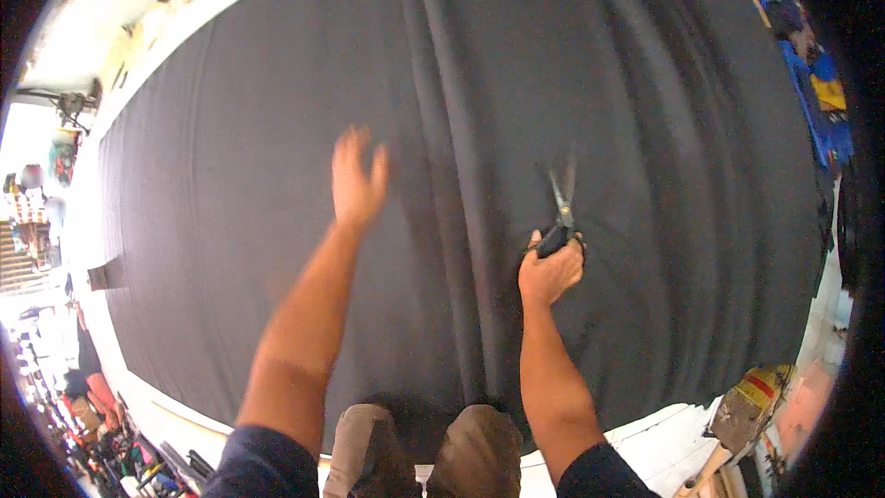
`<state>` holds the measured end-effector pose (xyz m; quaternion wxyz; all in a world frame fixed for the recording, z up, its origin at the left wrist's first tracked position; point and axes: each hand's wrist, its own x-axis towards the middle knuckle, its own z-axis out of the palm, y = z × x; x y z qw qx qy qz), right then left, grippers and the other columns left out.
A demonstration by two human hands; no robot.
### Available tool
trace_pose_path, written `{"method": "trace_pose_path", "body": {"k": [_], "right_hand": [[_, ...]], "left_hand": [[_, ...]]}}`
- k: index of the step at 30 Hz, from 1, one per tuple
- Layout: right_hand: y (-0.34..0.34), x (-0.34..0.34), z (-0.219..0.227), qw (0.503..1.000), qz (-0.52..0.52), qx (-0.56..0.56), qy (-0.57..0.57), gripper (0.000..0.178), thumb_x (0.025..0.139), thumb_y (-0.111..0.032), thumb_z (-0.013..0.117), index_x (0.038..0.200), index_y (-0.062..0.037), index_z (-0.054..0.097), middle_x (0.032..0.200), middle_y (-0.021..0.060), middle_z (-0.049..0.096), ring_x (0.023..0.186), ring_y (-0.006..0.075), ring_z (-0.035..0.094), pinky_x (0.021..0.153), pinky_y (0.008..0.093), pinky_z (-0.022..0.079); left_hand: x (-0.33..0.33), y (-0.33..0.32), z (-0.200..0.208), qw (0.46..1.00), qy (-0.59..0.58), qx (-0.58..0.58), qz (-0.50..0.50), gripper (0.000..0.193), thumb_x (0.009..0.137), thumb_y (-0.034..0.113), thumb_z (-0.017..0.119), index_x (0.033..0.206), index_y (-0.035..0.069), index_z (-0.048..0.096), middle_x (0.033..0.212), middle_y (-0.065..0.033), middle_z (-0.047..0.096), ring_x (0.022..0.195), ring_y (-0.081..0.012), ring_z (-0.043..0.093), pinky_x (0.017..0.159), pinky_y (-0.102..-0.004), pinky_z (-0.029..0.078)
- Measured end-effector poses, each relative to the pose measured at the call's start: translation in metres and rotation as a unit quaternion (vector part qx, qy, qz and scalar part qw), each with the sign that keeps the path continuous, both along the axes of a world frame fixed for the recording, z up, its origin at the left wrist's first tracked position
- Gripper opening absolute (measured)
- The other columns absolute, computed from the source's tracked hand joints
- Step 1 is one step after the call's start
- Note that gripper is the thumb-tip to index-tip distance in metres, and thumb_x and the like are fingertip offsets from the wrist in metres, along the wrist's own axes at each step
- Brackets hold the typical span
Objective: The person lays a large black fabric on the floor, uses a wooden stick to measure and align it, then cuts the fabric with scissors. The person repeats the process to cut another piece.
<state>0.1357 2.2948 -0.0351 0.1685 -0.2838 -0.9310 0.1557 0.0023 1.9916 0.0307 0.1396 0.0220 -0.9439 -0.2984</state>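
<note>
A large sheet of black fabric (230, 175) lies spread over a white table, with long folds running down its middle. My right hand (550, 272) grips a pair of scissors (561, 203) by their black handles, the blades open and pointing away from me over the cloth. My left hand (357, 180) hovers flat over the fabric to the left of the folds, fingers apart and blurred, holding nothing. My knees in tan trousers show at the lower edge, against the near rim of the cloth.
The white table edge (166, 32) curves along the far left. Coloured goods are stacked at the right rim (820, 92). A cardboard box (751, 401) sits at the lower right. A person in red (97, 387) stands at the lower left.
</note>
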Motion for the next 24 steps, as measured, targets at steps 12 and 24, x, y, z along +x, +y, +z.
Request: {"method": "trace_pose_path", "body": {"k": [12,24], "right_hand": [[0.139,0.329,0.094,0.959,0.066,-0.240,-0.134,0.055,0.084,-0.041,0.078,0.109,0.0042,0.060,0.109,0.0287,0.065,0.100,0.0491,0.061,0.087,0.0507,0.048],[0.141,0.752,-0.005,0.954,-0.067,-0.250,-0.149,0.026,0.078,-0.019,0.071,0.090,0.0020,0.063,0.089,0.0227,0.066,0.081,0.0414,0.066,0.068,0.0487,0.053]], "left_hand": [[0.626,-0.116,0.179,0.915,-0.301,-0.008,0.271,0.023,0.088,0.021,0.065,0.087,-0.001,0.069,0.087,-0.0197,0.069,0.083,-0.0356,0.068,0.075,-0.0443,0.052],[0.665,-0.095,0.175,0.963,-0.124,0.125,0.202,0.037,0.098,0.026,0.061,0.116,-0.005,0.063,0.114,-0.0212,0.063,0.105,-0.0313,0.061,0.093,-0.0412,0.047]]}}
